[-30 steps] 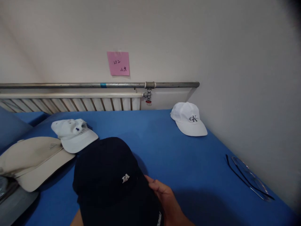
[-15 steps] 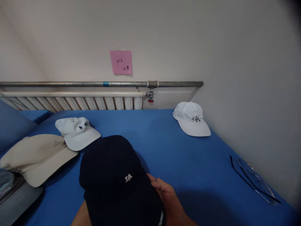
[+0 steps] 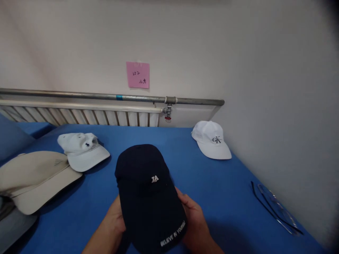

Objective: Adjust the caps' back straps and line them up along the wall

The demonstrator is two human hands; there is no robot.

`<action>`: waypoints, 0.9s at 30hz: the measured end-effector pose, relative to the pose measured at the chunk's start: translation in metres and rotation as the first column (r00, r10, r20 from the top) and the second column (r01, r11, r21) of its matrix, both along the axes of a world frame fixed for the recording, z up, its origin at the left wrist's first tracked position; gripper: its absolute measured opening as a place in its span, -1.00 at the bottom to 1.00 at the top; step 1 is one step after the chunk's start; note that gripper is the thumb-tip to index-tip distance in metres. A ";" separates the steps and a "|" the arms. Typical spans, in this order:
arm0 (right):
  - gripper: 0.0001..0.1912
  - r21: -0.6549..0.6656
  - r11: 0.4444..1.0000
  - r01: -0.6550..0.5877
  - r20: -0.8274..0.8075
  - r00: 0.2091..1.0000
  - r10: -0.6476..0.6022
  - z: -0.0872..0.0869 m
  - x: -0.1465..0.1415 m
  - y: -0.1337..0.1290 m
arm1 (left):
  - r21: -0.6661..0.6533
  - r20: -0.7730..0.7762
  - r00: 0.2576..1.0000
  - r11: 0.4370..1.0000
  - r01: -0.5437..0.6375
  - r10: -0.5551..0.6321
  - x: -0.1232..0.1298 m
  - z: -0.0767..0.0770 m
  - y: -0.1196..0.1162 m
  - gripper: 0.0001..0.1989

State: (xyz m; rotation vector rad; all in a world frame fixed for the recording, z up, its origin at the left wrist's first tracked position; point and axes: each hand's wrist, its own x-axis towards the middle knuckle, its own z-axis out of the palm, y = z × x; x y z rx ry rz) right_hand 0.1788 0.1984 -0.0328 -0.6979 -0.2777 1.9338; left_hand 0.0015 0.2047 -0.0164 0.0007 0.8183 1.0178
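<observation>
Between my two hands is a dark navy baseball cap (image 3: 144, 197) with a small white "LA" on its front and "BELIEVE IN YOURSELF" along the brim edge. Its brim points toward me and down to the right. My left hand (image 3: 116, 213) grips the cap's left side, fingers mostly hidden beneath it. On the other side my right hand (image 3: 192, 215) holds the brim's edge, the rest of its fingers out of sight underneath. A white cap (image 3: 88, 151) with a small dark logo lies left of it, and a white "CK" cap (image 3: 212, 141) sits at the back right.
A beige cap (image 3: 39, 176) and a grey cap (image 3: 16, 225) lie at the left on the blue surface (image 3: 164, 151). Eyeglasses (image 3: 277, 208) rest near the right wall. Behind run a metal pipe (image 3: 92, 95) and a radiator (image 3: 106, 118), under a pink note (image 3: 138, 75).
The navy cap has moved right and farther from me, so the brim lettering now shows in full. More of my left hand has come into sight. The view has shifted slightly.
</observation>
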 end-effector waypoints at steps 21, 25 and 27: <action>-0.78 -0.116 0.979 0.171 0.013 0.985 -0.170 -0.011 0.013 0.022 | 0.318 -0.194 0.972 0.946 -0.066 0.133 0.010 -0.007 0.011 -0.71; -0.69 -0.126 0.980 0.152 -0.004 0.988 -0.154 -0.008 0.009 0.018 | 0.312 -0.227 0.963 0.948 -0.066 0.142 0.011 -0.011 0.013 -0.73; -0.66 -0.122 0.984 0.131 -0.002 0.991 -0.132 -0.005 0.009 0.015 | 0.304 -0.231 0.957 0.948 -0.100 0.175 0.011 -0.011 0.013 -0.73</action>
